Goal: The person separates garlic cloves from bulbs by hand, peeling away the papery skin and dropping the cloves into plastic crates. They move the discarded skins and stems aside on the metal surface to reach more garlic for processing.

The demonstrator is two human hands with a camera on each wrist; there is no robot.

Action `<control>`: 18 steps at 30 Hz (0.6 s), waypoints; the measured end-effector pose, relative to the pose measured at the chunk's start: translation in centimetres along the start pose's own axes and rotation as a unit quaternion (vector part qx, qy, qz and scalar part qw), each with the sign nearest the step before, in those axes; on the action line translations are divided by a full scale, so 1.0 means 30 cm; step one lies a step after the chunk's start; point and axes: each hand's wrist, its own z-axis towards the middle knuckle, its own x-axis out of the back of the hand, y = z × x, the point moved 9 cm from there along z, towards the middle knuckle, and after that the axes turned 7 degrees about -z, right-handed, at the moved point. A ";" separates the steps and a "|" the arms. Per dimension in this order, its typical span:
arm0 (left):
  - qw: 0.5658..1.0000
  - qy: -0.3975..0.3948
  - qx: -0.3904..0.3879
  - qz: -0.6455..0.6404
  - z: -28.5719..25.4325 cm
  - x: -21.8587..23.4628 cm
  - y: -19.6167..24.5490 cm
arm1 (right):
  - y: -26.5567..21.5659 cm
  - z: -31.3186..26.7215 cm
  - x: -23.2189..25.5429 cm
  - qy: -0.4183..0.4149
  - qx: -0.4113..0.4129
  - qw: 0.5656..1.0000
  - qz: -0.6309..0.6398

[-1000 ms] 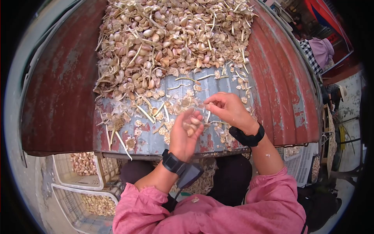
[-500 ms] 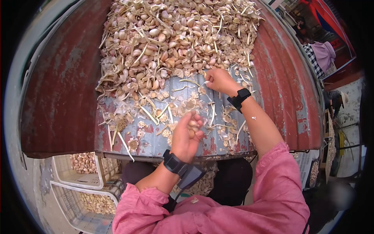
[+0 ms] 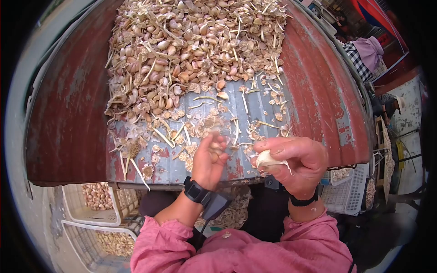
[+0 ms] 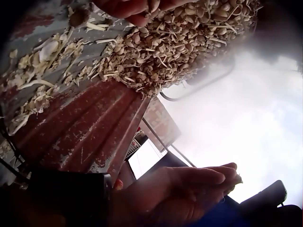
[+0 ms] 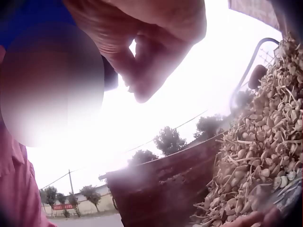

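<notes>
My right hand (image 3: 298, 161), raised close to the head camera, pinches a pale garlic clove (image 3: 268, 159) between thumb and fingers; a strip of papery skin hangs from it. Lower and to the left, my left hand (image 3: 209, 159) is cupped over the tabletop with its fingers curled round several garlic cloves (image 3: 215, 148), partly hidden by the fingers. In the left wrist view the right hand (image 4: 184, 194) shows against the sky. In the right wrist view the right hand (image 5: 156, 42) is overhead, its clove mostly hidden.
A big heap of garlic cloves (image 3: 191, 50) covers the far part of the corrugated metal table (image 3: 314, 91). Stalks and skins (image 3: 166, 136) litter its near part. Crates (image 3: 93, 218) with cloves stand below left; another crate (image 3: 348, 191) stands right. A person (image 3: 368, 52) is at far right.
My right hand reached out to the heap's near edge, then came back and up toward me, pinching a clove. Two cloves now lie at that edge. The left hand stayed nearly in place.
</notes>
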 end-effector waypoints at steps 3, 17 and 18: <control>1.000 0.016 0.017 -0.008 -0.008 -0.006 0.000 | -0.113 -0.024 -0.035 -0.074 0.065 0.994 -0.049; 1.000 -0.001 0.021 -0.021 -0.015 -0.024 -0.015 | -0.380 -0.069 -0.092 -0.194 0.207 0.936 0.207; 0.999 0.001 0.024 -0.021 -0.017 -0.021 -0.018 | -0.381 -0.065 -0.098 -0.207 0.214 0.935 0.191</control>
